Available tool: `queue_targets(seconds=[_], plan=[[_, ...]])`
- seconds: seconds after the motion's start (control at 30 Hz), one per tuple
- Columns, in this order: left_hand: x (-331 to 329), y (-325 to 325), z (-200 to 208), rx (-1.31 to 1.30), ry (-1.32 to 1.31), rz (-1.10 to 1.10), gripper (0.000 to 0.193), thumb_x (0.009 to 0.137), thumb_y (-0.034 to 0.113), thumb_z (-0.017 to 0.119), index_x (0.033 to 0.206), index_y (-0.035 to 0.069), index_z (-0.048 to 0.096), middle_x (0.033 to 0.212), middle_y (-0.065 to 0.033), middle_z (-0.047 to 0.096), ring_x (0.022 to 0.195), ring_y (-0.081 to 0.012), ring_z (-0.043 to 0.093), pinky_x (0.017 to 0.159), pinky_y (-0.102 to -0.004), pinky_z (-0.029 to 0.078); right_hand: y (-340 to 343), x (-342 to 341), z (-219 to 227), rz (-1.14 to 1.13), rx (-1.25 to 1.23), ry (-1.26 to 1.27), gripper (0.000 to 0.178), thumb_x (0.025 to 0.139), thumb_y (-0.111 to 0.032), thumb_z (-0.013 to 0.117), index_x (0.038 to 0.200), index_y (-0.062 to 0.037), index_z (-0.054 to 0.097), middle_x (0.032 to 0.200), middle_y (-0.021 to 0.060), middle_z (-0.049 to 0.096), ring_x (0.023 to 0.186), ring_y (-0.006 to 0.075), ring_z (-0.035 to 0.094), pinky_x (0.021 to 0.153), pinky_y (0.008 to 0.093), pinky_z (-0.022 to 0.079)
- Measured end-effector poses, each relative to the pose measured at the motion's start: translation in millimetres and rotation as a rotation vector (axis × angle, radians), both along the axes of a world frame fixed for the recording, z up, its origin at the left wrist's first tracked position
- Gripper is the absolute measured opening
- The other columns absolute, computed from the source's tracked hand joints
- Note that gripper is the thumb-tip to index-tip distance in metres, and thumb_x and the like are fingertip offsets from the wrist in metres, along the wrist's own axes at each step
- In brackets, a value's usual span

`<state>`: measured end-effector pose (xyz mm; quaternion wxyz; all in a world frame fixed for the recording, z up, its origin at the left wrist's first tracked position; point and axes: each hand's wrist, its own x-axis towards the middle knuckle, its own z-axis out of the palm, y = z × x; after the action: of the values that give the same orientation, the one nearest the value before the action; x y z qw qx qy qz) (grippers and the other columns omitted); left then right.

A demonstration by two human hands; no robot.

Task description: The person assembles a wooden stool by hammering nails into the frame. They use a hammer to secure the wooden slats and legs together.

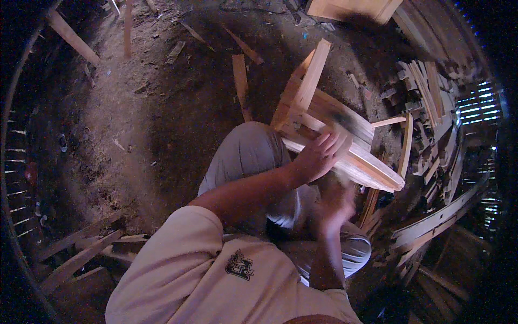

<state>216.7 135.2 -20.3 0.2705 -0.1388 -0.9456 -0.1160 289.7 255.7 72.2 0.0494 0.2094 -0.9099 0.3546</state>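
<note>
An unfinished wooden stool (372, 162) lies tipped over in front of my knees, one leg (314, 75) pointing up and away and another (406, 148) off to the right. My left hand (319, 155) is closed over its near rail, fingers bent around the wood. Just below that rail is my right hand (335, 208), smeared by motion. Its fingers cannot be made out, nor whether it holds anything. Both my knees are bent, and the stool is close against the left knee (245, 148).
Stacked offcuts and boards (431, 108) line the right side. Loose planks (240, 81) lie on the dirt floor (118, 156) ahead. A pale wooden panel (350, 8) is at the far edge, and more beams (81, 259) lie at the lower left.
</note>
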Motion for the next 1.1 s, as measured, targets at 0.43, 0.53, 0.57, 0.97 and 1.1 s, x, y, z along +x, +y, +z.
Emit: queue_targets(seconds=[0.43, 0.53, 0.57, 0.97, 1.1], plan=[[3, -2, 12, 0.043, 0.057, 0.034, 0.056, 0.096, 0.029, 0.05, 0.147, 0.007, 0.052, 0.142, -0.0088, 0.058, 0.135, -0.0236, 0.05, 0.119, -0.0442, 0.031, -1, -7, 8, -0.003, 0.361, 0.294, 0.014, 0.105, -0.011, 0.055, 0.107, 0.001, 0.061, 0.085, 0.0249, 0.066, 0.067, 0.038, 0.061, 0.06, 0.0414, 0.05], [-3, -1, -8, 0.104, 0.149, 0.07, 0.058, 0.098, 0.026, 0.047, 0.152, 0.006, 0.047, 0.146, -0.015, 0.057, 0.132, -0.033, 0.056, 0.115, -0.0511, 0.04, -8, -1, 33, -0.198, -0.169, 0.259, 0.014, 0.103, -0.011, 0.057, 0.108, 0.0018, 0.062, 0.085, 0.0238, 0.067, 0.067, 0.0392, 0.06, 0.061, 0.0435, 0.05], [-3, 5, -6, 0.128, 0.136, 0.072, 0.058, 0.098, 0.026, 0.046, 0.152, 0.005, 0.046, 0.148, -0.0156, 0.055, 0.134, -0.0337, 0.054, 0.116, -0.0511, 0.039, -3, 4, 30, -0.283, -0.446, 0.184, 0.016, 0.103, -0.011, 0.058, 0.109, 0.0023, 0.062, 0.086, 0.0234, 0.067, 0.068, 0.0397, 0.061, 0.062, 0.0448, 0.051], [-2, -2, 12, 0.044, 0.167, 0.04, 0.054, 0.094, 0.028, 0.051, 0.142, 0.003, 0.054, 0.139, -0.0098, 0.059, 0.132, -0.0259, 0.053, 0.116, -0.0449, 0.036, 1, 1, 9, -0.219, -0.273, 0.147, 0.022, 0.105, -0.014, 0.058, 0.113, 0.004, 0.066, 0.094, 0.0252, 0.07, 0.076, 0.0352, 0.07, 0.068, 0.043, 0.055], [-1, 2, -7, 0.071, 0.118, -0.015, 0.057, 0.095, 0.026, 0.05, 0.149, 0.008, 0.052, 0.143, -0.0137, 0.06, 0.132, -0.0265, 0.056, 0.116, -0.0455, 0.037, -10, -7, 19, 0.02, 0.263, 0.299, 0.021, 0.105, -0.014, 0.057, 0.113, 0.0032, 0.065, 0.089, 0.0211, 0.069, 0.071, 0.0288, 0.065, 0.064, 0.0384, 0.053]])
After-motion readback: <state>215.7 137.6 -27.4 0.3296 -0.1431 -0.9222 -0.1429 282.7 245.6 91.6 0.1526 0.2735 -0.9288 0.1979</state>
